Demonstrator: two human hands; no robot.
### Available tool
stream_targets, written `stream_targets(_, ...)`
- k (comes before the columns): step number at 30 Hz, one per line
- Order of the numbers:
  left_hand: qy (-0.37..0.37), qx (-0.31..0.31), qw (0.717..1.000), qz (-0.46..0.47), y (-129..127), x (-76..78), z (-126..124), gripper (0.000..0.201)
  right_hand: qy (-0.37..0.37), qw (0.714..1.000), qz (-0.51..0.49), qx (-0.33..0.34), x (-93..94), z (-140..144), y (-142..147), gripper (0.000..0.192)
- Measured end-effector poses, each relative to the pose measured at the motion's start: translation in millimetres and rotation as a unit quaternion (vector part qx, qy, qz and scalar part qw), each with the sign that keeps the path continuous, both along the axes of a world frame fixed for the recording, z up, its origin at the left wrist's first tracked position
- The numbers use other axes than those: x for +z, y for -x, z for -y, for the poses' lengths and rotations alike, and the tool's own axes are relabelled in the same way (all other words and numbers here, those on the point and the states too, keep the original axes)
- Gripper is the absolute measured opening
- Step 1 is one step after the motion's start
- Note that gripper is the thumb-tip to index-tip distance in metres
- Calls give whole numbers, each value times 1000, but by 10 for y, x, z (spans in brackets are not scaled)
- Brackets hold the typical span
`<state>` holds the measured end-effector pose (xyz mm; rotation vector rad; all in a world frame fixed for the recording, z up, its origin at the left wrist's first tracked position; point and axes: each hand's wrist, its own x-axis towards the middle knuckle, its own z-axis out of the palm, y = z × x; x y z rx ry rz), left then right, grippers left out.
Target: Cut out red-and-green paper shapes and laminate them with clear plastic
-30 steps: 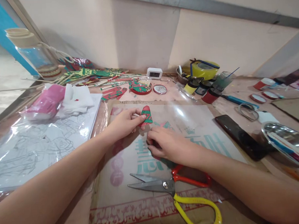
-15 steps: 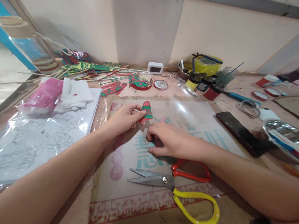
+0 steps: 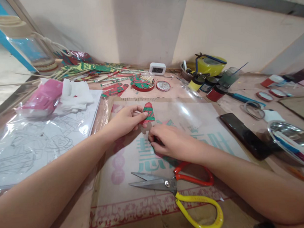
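Between its thumb and fingers my left hand (image 3: 128, 120) grips a small red and green painted piece (image 3: 149, 113), rounded at the top and wider at its lower edge. Just right of it and a little nearer, my right hand (image 3: 168, 140) rests low over the printed mat, its fingers curled in towards the thumb. Whatever those fingers hold, if anything, is hidden. A pair of scissors (image 3: 167, 184) with one red and one yellow handle lies in front of the right hand, blades parted and pointing left.
Behind the hands are a red dish (image 3: 144, 89), a round lid (image 3: 163, 86) and a small white clock (image 3: 157, 69). Line drawings (image 3: 42, 145) under plastic lie left. A phone (image 3: 241, 133), a metal bowl (image 3: 291, 131) and paint jars (image 3: 216, 92) stand right.
My right hand's thumb has drawn in against its curled fingers, closing the gap seen before. My left hand keeps hold of the painted piece, almost unmoved.
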<state>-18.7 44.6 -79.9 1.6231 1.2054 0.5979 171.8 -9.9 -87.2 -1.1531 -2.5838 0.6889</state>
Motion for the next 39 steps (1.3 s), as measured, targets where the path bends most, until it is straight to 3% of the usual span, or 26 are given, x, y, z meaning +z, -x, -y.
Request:
stream_targets(13, 24, 17, 1000, 7, -42, 81, 26, 14, 23, 1000, 6, 11, 91, 21, -26, 23)
stream_targets(22, 2, 8, 1000, 13, -16, 4, -4, 13, -30, 999, 21, -9, -17, 10, 36, 9)
stream_targets(28, 14, 10, 1000, 4, -1, 11, 4, 16, 4, 1000, 17, -13, 66, 10, 13, 8)
stream_targets(33, 3, 8, 1000, 18, 12, -47, -23, 15, 32, 999, 15, -10, 111, 23, -5, 21)
stream_targets(39, -5, 0, 1000, 19, 22, -74, -33, 17, 12, 1000, 19, -1, 73, 28, 16, 21)
